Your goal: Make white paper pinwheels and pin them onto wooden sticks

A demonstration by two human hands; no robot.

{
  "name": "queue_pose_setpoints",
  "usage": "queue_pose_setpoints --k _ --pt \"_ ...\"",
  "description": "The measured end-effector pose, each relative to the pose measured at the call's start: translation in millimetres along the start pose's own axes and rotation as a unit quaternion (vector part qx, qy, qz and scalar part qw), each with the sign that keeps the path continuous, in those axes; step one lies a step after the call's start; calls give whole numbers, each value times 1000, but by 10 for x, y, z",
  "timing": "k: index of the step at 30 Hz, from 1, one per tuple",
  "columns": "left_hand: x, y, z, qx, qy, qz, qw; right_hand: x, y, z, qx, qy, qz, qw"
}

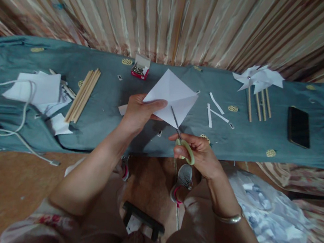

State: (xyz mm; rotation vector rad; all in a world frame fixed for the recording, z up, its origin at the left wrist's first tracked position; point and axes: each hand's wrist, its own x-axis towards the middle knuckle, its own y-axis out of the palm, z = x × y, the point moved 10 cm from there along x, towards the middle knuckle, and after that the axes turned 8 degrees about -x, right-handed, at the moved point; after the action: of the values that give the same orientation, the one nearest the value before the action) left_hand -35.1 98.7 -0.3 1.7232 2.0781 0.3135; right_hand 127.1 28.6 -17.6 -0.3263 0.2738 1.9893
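My left hand [141, 110] pinches a square sheet of white paper [170, 90] by its left side, thumb on top. Crease lines cross the sheet near its middle. My right hand [198, 150] is closed around the light green handles of a pair of scissors [186, 152]. The blades lie at the sheet's lower right edge and point toward its centre. Another white paper piece [122, 110] shows at the left of my left hand. Just to the right, several cut paper strips [216, 103] rest on the green cloth.
Behind the sheet stands a small red box of metal pins [140, 70]. Wooden sticks [82, 96], loose paper [38, 88] and a white cable [23, 118] lie left. On the right are paper pinwheels on sticks [258, 79], a black phone [299, 126] and a bag of paper scraps [272, 217].
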Motion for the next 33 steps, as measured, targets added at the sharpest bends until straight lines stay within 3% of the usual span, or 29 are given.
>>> queue_pose_setpoints --k 15,22,27,30,33 --pt "-10 2 -7 9 -1 -6 1000 14 -13 22 -31 -11 -4 999" --pt "13 -40 -55 16 6 -18 1000 -12 46 -50 -39 6 48 998" --pt "53 -179 -176 7 21 -56 998 -79 -98 -108 -95 25 77 992" --pt "49 -215 -196 6 25 -61 998 -83 -350 -50 -110 2 8 994" --pt "25 -153 -120 22 20 -35 999 -108 -710 112 -104 -62 -150 981"
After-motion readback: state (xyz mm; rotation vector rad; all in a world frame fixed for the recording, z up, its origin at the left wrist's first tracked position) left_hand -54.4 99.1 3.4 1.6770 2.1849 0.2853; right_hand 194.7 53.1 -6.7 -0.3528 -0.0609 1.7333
